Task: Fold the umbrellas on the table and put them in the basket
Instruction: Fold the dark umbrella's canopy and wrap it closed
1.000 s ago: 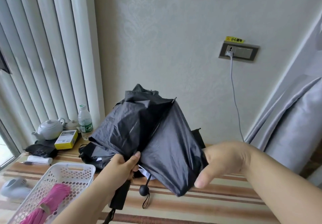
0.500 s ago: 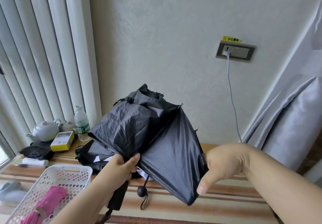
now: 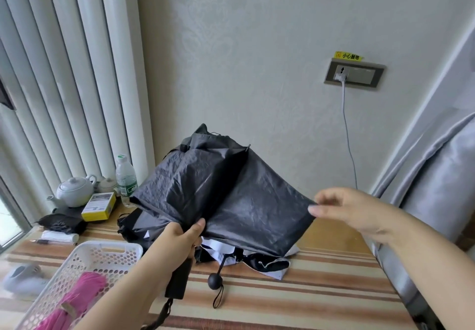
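the left hand [image 3: 180, 239] is closed around the black umbrella [image 3: 223, 201], gripping it where the canopy meets the handle, with the thumb on the fabric. the right hand [image 3: 352, 211] pinches the right edge of the canopy between thumb and fingers and holds it out to the side. the umbrella is in the air above the striped table [image 3: 321, 291], its canopy half collapsed and wrinkled, the top pointing away toward the wall. its black handle [image 3: 178, 282] sticks out below the left hand. on the table under it lies another black umbrella [image 3: 259, 260] with a white inner side and a round knob on a strap. the white basket [image 3: 102, 252] stands at the lower left, and a folded pink umbrella [image 3: 77, 301] lies inside it.
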Tool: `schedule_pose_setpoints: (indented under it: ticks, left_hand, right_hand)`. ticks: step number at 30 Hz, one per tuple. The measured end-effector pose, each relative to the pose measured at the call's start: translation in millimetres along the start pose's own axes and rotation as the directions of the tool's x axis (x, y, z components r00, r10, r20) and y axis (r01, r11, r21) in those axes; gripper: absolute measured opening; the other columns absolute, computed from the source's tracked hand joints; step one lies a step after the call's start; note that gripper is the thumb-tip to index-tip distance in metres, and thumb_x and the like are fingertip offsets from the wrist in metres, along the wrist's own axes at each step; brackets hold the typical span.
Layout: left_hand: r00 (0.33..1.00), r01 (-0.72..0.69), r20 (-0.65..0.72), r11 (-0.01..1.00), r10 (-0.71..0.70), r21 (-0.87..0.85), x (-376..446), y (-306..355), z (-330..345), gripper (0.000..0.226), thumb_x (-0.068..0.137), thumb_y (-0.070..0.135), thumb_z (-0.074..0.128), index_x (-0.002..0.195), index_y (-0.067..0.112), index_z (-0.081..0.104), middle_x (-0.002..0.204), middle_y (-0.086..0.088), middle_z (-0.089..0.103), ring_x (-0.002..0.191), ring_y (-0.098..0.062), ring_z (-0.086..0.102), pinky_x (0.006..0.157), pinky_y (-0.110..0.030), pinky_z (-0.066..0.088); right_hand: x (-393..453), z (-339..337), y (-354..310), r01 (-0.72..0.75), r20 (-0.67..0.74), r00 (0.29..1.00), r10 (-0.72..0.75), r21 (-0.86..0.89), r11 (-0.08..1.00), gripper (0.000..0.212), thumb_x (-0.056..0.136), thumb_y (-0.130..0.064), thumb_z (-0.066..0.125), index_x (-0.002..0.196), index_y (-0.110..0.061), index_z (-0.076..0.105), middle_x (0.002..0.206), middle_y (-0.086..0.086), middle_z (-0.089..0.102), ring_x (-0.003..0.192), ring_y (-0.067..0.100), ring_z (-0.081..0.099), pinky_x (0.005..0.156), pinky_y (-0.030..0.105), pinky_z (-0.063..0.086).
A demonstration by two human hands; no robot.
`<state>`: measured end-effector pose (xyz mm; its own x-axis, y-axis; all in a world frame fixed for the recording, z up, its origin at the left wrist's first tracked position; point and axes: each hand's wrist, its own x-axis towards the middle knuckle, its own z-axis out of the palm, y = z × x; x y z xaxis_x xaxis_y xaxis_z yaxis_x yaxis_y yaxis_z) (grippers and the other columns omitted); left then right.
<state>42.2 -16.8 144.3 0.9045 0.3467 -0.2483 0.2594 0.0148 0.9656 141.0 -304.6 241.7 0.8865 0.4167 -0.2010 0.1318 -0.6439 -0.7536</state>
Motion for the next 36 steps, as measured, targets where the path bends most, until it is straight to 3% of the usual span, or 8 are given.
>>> schedule_pose_setpoints:
  ticks: [2,6,13,19,27,30,33,36]
  left_hand:
    - [1.000,0.015,-0.021,0.999,-0.016,-0.042,0.9,-4.3,2.4,0.035,0.092,0.032,0.060,0.072,0.007,0.044,0.055,-0.004,0.044,0.042,-0.014,0.037,0.053,-0.032,0.039]
    - [0.998,0.060,-0.030,0.993,-0.063,-0.103,-1.5,-7.3,11.4,0.041,0.090,0.042,0.060,0.077,0.006,0.044,0.047,0.002,0.043,0.036,-0.011,0.039,0.046,-0.026,0.035]
    - [0.996,0.082,0.039,0.984,-0.077,-0.160,-8.0,-6.0,18.2,0.043,0.087,0.045,0.061,0.072,0.007,0.046,0.047,0.004,0.043,0.039,-0.011,0.038,0.053,-0.029,0.036]
    - [0.988,0.133,0.118,0.947,-0.102,-0.294,-17.3,3.3,14.5,0.037,0.090,0.038,0.059,0.074,0.009,0.043,0.054,0.002,0.045,0.038,-0.009,0.037,0.044,-0.024,0.037]
    - [0.993,0.118,0.013,0.984,-0.118,-0.135,-14.4,-2.4,20.4,0.039,0.091,0.039,0.059,0.076,0.005,0.047,0.049,0.001,0.044,0.036,-0.012,0.042,0.052,-0.028,0.040]
    - [0.998,0.037,-0.048,0.999,-0.038,-0.036,-18.0,-1.1,25.4,0.039,0.092,0.034,0.057,0.071,0.004,0.045,0.047,0.000,0.041,0.032,-0.009,0.039,0.045,-0.020,0.036]
    - [0.996,-0.042,-0.071,0.989,0.053,0.140,-28.3,0.7,32.5,0.043,0.092,0.031,0.059,0.062,0.006,0.040,0.041,0.004,0.033,0.032,-0.005,0.030,0.038,-0.013,0.027]
    - [0.992,-0.118,-0.019,0.971,0.125,0.210,-36.1,-1.8,38.1,0.041,0.091,0.024,0.059,0.059,0.011,0.038,0.043,0.008,0.036,0.038,-0.002,0.033,0.043,-0.014,0.028]
  right_hand:
    - [1.2,9.0,7.7,-0.191,-0.283,0.932,0.228,0.153,0.970,0.048,0.079,-0.052,0.065,0.103,-0.012,0.057,0.108,0.005,0.061,0.097,0.023,0.061,0.092,0.043,0.051]
    - [-7.7,54.1,16.0,-0.488,0.199,0.869,0.452,0.491,0.722,0.086,0.063,-0.071,0.054,0.116,-0.004,0.049,0.108,0.018,0.069,0.094,0.035,0.070,0.079,0.043,0.056]
    - [9.8,101.6,8.1,-0.321,0.048,0.906,0.420,0.724,0.610,0.042,0.078,-0.046,0.071,0.102,-0.014,0.059,0.104,0.010,0.065,0.096,0.028,0.067,0.077,0.038,0.055]
    - [13.2,107.8,19.9,-0.100,-0.096,0.921,0.379,0.879,0.466,0.004,0.084,0.002,0.067,0.087,0.002,0.065,0.076,0.010,0.063,0.066,0.018,0.056,0.042,0.014,0.044]
    - [0.1,115.8,20.7,-0.102,-0.481,0.795,0.371,0.497,0.862,0.036,0.083,-0.019,0.074,0.111,-0.014,0.053,0.098,0.002,0.057,0.079,0.016,0.055,0.072,0.033,0.042]
    - [-11.3,124.1,-21.5,-0.025,-0.273,0.951,0.148,0.409,0.912,0.041,0.077,-0.049,0.071,0.107,-0.032,0.049,0.102,-0.008,0.066,0.090,0.012,0.066,0.090,0.037,0.052]
    - [-2.0,145.2,-45.6,-0.102,0.005,0.994,0.112,0.469,0.877,0.089,0.059,-0.074,0.069,0.131,-0.032,0.039,0.105,-0.013,0.065,0.105,0.013,0.064,0.099,0.038,0.050]
    - [13.6,166.3,-50.6,-0.084,-0.058,0.989,0.136,0.531,0.843,0.102,0.052,-0.075,0.073,0.137,-0.029,0.040,0.121,-0.009,0.062,0.112,0.015,0.061,0.099,0.040,0.049]
